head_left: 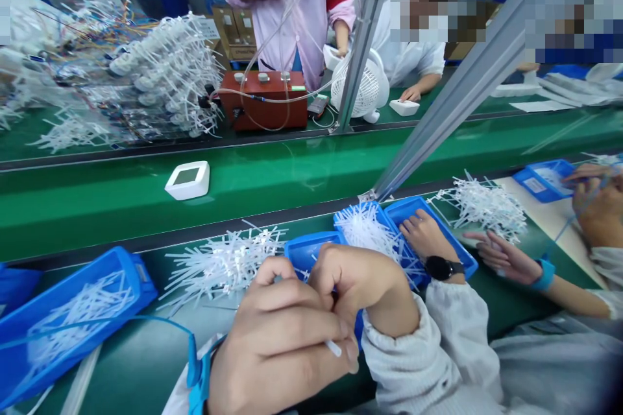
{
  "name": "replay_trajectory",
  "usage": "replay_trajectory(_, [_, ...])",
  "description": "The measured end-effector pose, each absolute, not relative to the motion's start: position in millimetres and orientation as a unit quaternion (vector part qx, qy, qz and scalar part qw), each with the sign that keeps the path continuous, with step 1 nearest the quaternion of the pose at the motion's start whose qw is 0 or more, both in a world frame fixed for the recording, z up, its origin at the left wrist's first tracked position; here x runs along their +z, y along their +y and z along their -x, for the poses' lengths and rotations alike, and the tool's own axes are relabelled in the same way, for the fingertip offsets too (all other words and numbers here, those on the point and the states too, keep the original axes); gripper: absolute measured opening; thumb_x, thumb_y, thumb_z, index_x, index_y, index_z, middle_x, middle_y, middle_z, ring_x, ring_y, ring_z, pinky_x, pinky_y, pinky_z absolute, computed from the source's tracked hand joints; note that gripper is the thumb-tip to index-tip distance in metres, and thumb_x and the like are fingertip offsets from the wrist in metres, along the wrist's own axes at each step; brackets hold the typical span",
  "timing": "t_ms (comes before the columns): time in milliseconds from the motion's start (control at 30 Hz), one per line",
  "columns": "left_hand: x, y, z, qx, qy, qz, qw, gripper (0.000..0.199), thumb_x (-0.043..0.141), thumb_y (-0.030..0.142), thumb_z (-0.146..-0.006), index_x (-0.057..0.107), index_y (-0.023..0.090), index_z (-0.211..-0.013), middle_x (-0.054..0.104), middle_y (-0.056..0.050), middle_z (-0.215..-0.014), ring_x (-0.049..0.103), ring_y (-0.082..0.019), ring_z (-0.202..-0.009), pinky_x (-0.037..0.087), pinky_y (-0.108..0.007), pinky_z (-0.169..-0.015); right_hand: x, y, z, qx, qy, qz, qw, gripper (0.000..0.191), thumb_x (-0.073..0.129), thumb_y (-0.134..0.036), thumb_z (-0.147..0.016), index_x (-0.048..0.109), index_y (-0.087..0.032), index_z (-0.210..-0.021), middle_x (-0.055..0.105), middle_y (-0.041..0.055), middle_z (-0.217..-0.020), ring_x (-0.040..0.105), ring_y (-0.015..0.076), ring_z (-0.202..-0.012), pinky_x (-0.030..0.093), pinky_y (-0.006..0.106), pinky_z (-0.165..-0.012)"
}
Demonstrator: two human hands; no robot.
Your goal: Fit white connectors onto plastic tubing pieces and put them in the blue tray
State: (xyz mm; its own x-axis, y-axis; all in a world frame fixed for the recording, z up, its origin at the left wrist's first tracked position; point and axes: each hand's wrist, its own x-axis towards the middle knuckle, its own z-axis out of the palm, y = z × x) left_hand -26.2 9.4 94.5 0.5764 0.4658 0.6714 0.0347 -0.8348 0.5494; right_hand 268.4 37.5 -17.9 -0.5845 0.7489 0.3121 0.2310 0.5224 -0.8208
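My left hand [287,337], with a blue wrist strap [199,376], is closed in the foreground. A short end of a white plastic strip [333,348] sticks out between its fingers; the rest is hidden. Against it, my right hand [363,275] is bent down with fingers pinched together, and what they hold cannot be made out. Just beyond both hands lies a loose pile of thin white plastic strips [226,262]. A blue bin [309,246] stands partly hidden behind my right hand, and more strips [367,227] fill the bin beside it.
A blue bin [117,266] of white strips stands at left. Co-workers' hands [426,233] work close on my right. Across the green conveyor [272,175], carrying a white device [189,180], are a red box [265,104] and white fan [360,84]. A metal post [448,84] slants overhead.
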Motion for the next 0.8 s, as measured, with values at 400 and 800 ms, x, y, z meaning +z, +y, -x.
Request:
replay_trajectory(400, [98,11,18,0.46,0.161,-0.83,0.27,0.018,0.062,0.031,-0.107,0.066,0.022,-0.092,0.078,0.012,-0.079,0.07,-0.003,-0.062,0.046,-0.031,-0.067,-56,-5,-357,0.154,-0.753,0.448,0.457,0.059,0.043,-0.063,-0.106,0.047,-0.024,-0.061,0.0,-0.0006,-0.065,-0.011,0.0214,-0.077,0.006,0.034,-0.06])
replay_trajectory(800, [89,7,25,0.442,0.178,-0.84,0.261,0.008,0.072,0.029,-0.1,0.067,0.023,-0.097,0.076,0.01,-0.078,0.068,-0.004,-0.063,0.047,-0.032,-0.074,-58,-13,-350,0.093,-0.689,0.534,0.482,0.054,0.037,-0.059,-0.109,0.054,-0.023,-0.072,0.023,0.0021,-0.063,0.018,0.0197,-0.062,0.012,0.032,-0.055])
